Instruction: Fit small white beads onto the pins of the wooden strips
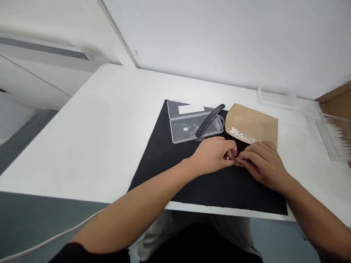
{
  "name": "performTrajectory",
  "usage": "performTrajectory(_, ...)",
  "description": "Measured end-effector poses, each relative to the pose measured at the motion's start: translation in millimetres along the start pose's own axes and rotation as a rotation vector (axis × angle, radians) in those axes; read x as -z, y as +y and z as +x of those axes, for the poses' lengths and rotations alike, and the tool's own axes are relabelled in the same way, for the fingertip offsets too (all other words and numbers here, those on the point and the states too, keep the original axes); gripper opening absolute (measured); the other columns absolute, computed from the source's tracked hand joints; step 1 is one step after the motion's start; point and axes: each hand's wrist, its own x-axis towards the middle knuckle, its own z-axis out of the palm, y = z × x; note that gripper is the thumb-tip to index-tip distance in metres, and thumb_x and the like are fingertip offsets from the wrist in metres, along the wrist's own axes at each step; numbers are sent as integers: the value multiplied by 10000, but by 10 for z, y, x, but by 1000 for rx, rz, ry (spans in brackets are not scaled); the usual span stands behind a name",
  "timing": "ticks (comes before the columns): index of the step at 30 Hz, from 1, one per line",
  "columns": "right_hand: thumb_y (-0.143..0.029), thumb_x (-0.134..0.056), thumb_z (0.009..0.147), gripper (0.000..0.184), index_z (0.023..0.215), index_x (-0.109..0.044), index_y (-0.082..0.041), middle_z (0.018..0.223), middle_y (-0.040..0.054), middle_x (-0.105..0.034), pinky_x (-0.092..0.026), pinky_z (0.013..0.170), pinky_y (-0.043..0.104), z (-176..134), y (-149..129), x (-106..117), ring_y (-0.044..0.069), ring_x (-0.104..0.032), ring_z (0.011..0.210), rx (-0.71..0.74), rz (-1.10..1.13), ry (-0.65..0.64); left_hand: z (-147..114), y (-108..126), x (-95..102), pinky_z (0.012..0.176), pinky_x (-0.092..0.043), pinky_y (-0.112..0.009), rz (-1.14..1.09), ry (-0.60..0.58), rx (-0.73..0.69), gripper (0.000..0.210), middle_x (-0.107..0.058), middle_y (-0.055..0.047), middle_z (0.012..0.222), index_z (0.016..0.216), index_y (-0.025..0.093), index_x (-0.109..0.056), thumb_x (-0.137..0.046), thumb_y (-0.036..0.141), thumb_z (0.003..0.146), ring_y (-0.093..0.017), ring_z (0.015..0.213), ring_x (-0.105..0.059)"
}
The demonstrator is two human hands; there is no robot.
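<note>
My left hand point(218, 155) is closed over the black mat point(208, 186), its thumb and index finger pinched together. My right hand point(263, 160) meets it from the right, also closed in a pinch. Between the touching fingertips is a tiny shiny piece point(236, 160), too small to name. A bit of brown material shows just under the fingertips. Beyond my left hand lies an open clear plastic case point(178, 132) holding small clear pieces, with a curved black strip point(210, 120), like a nail file, resting across it.
Brown paper point(255, 120) with several small white pieces point(237, 132) on it lies beyond my right hand. A clear tray point(276, 100) stands at the back of the white table point(82, 138). On the right is a clear rack point(333, 137). A wall closes off the back.
</note>
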Motion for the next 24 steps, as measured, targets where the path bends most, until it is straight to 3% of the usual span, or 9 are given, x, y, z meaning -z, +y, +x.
performTrajectory(24,-194,-694,1025,51,1053,-673,-231,910,22,-715,-399,847,394,43,-26,43,199,-619,831,50,-26,1,13,-5,-10,749,-462,-283,1,23,0,181,-813,73,812,865,220,-669,-837,169,824,-167,818,-745)
